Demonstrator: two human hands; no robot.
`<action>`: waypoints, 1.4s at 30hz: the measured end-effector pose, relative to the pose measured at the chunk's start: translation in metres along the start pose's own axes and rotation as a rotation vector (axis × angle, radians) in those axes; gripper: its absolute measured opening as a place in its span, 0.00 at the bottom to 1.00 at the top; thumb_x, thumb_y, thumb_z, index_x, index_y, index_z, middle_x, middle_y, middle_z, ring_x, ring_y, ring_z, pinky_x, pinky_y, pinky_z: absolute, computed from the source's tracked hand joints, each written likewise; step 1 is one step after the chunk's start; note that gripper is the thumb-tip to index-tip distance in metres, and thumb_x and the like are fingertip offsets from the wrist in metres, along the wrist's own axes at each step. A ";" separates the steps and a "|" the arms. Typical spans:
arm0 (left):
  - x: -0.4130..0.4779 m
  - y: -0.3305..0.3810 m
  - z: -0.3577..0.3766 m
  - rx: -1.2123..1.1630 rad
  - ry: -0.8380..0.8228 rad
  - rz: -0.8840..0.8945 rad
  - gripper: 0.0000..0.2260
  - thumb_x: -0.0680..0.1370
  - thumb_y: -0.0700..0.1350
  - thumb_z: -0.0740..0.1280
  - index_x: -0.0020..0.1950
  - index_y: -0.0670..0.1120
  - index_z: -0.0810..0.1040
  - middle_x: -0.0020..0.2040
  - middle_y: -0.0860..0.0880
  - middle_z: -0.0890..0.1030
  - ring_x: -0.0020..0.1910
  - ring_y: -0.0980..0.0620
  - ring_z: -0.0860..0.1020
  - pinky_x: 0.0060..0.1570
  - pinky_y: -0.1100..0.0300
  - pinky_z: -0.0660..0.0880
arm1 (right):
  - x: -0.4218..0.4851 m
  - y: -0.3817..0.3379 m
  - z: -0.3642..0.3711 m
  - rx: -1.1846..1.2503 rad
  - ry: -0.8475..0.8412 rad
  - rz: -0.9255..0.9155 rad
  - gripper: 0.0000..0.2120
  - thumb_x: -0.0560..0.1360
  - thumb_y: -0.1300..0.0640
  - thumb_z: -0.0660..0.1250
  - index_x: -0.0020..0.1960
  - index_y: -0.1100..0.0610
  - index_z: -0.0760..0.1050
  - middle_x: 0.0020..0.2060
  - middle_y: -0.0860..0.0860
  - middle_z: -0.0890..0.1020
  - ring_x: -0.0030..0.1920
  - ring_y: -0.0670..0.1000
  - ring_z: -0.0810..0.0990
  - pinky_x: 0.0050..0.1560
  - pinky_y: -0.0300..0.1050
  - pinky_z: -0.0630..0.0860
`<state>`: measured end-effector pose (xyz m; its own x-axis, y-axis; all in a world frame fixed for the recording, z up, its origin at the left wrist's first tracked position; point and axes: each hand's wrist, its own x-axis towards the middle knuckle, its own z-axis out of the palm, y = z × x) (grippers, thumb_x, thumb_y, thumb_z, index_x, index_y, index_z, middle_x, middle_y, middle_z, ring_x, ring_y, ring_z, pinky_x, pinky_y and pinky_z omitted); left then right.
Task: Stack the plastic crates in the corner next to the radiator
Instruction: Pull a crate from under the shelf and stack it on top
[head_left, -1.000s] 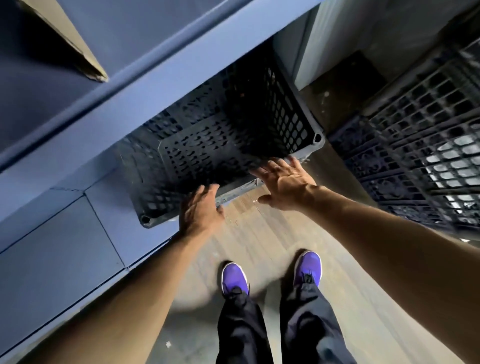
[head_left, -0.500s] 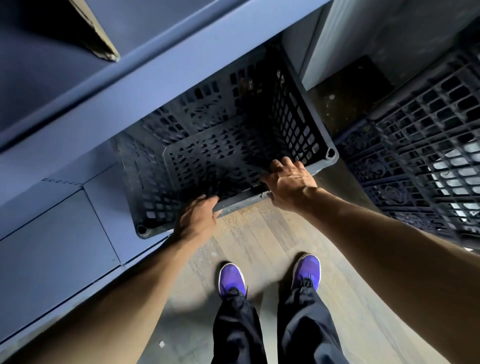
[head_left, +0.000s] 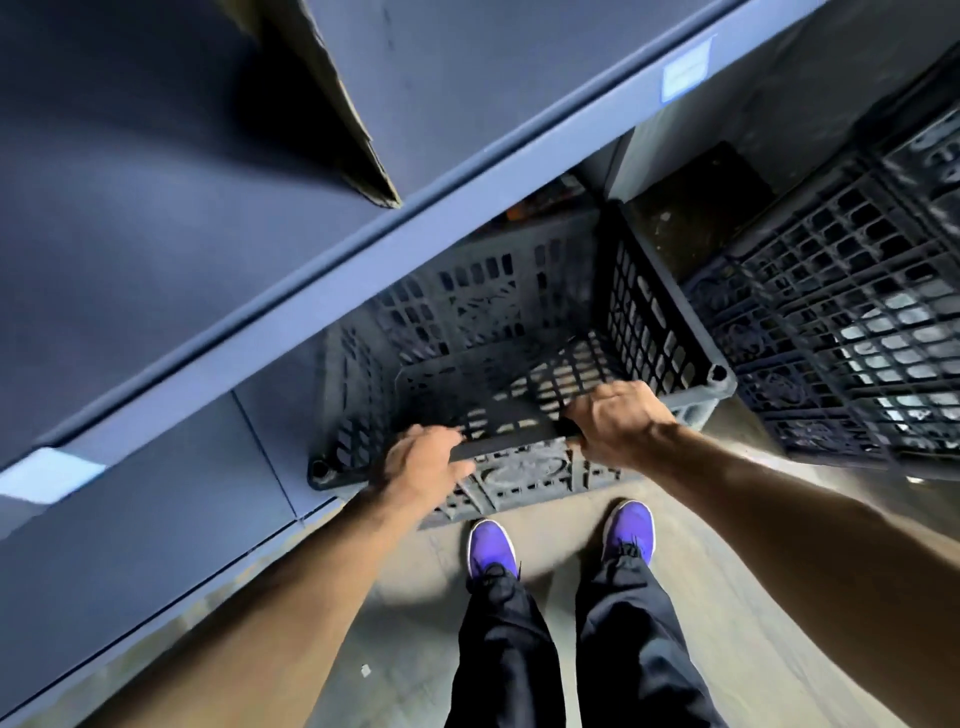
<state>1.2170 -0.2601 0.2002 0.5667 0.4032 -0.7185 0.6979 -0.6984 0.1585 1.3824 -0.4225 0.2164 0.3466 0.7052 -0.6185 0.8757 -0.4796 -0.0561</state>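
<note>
- Gripping the crate (head_left: 467, 312) by its near rim: left hand (head_left: 421, 462) and right hand (head_left: 615, 421), apart, both curled over it.
- Judged rigid, light, empty; hold at rim.

A cardboard flap (head_left: 332, 93) lies on the blue shelf (head_left: 415, 228); purple shoes (head_left: 491, 545) stand on the floor (head_left: 405, 649).
</note>
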 end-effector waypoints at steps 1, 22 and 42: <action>-0.008 0.002 -0.005 0.015 -0.018 0.020 0.19 0.78 0.55 0.67 0.67 0.52 0.76 0.63 0.47 0.76 0.63 0.47 0.72 0.58 0.60 0.67 | -0.011 -0.003 0.002 0.015 -0.005 0.020 0.18 0.79 0.44 0.58 0.63 0.52 0.72 0.59 0.52 0.79 0.60 0.54 0.77 0.56 0.45 0.71; -0.224 0.116 -0.067 0.477 0.006 0.664 0.14 0.79 0.54 0.66 0.61 0.50 0.79 0.47 0.48 0.85 0.47 0.50 0.82 0.45 0.60 0.74 | -0.325 -0.039 -0.025 0.361 0.001 0.459 0.13 0.81 0.45 0.59 0.53 0.53 0.75 0.37 0.47 0.78 0.35 0.49 0.79 0.38 0.43 0.78; -0.416 0.199 -0.116 0.700 0.490 1.219 0.05 0.78 0.52 0.63 0.48 0.51 0.73 0.39 0.51 0.82 0.41 0.47 0.81 0.37 0.56 0.69 | -0.567 -0.093 -0.069 0.366 0.445 0.801 0.10 0.76 0.47 0.65 0.51 0.51 0.78 0.46 0.50 0.85 0.47 0.55 0.83 0.46 0.47 0.78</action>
<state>1.1709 -0.4978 0.6087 0.8189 -0.5697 -0.0701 -0.5692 -0.8217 0.0280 1.1273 -0.7414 0.6260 0.9525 0.1973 -0.2319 0.1946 -0.9803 -0.0347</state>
